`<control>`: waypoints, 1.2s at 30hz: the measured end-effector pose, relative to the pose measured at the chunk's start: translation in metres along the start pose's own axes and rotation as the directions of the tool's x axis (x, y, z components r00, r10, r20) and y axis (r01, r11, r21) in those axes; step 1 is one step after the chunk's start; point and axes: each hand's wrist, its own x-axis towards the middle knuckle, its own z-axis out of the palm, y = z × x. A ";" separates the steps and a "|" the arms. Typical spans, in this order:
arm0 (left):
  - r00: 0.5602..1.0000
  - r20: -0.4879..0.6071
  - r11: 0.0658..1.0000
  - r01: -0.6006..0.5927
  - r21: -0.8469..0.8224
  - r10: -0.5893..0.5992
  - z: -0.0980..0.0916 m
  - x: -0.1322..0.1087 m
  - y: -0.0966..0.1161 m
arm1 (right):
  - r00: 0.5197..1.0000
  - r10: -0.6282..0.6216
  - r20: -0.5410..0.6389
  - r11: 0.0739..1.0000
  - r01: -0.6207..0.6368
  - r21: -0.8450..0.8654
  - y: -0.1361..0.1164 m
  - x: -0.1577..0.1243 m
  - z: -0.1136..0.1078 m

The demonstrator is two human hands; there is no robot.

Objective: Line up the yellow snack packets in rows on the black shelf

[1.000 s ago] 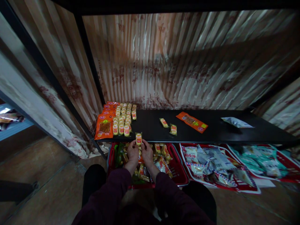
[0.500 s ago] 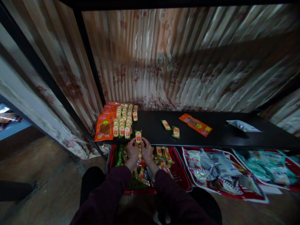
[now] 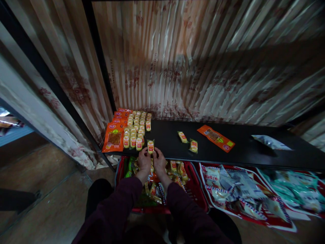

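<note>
Black shelf (image 3: 165, 134) | orange packets (image 3: 113, 137) | yellow snack rows (image 3: 133, 136) | two loose snacks (image 3: 193, 146) | pale pouch (image 3: 270, 142)

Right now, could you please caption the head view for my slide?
Both hands hold an oblong, clear-wrapped yellow snack at the edge of a long black shelf.

The scene is dim. Pale highlights streak the curtain (image 3: 162, 44), while a broad shadow darkens its right side. The sleeves (image 3: 119, 203) sink toward black, bagged snacks (image 3: 245, 183) glint faintly, the held pack's (image 3: 150, 146) lettering blurs, and wide-angle distortion stretches the edges.
</note>
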 end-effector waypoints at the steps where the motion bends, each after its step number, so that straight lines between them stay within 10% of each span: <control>1: 1.000 -0.004 1.000 0.002 0.000 -0.002 0.000 0.001 0.001 | 1.000 0.004 0.000 1.000 -0.004 0.003 0.000 0.001 0.000; 36: 0.999 0.010 0.998 0.043 -0.045 -0.043 0.022 0.033 0.025 | 1.000 0.005 -0.004 1.000 -0.005 -0.031 0.004 0.051 0.016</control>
